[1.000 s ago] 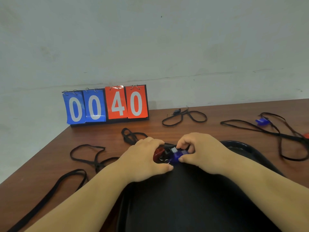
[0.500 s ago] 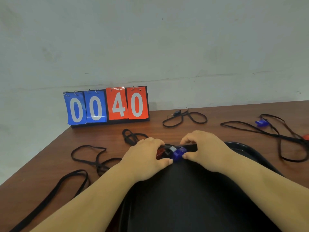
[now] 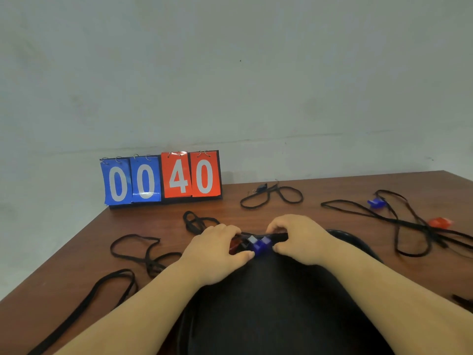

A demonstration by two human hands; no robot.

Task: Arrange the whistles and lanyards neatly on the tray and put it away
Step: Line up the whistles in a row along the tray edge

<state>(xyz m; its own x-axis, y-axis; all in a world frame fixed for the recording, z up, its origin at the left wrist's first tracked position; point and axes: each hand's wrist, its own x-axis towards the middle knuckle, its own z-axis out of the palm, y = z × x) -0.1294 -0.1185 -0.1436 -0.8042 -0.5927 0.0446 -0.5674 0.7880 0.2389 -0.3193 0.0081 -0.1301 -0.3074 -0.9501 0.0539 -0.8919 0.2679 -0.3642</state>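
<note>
A black tray lies in front of me on the brown table. At its far rim a red whistle, a black whistle and blue whistles sit side by side. My left hand curls over the red whistle, its thumb touching the blue ones. My right hand pinches the row from the right at the blue whistles, its fingers curled above them. Much of the red whistle is hidden under my left fingers.
Black lanyards lie loose on the table: one at left, a wide strap, a bundle, one at the back. At right, tangled lanyards carry a blue whistle and a red whistle. A flip scoreboard stands by the wall.
My right hand has slid a little to the right off the blue whistles, which now show more fully. My left hand has stayed on the red whistle.
</note>
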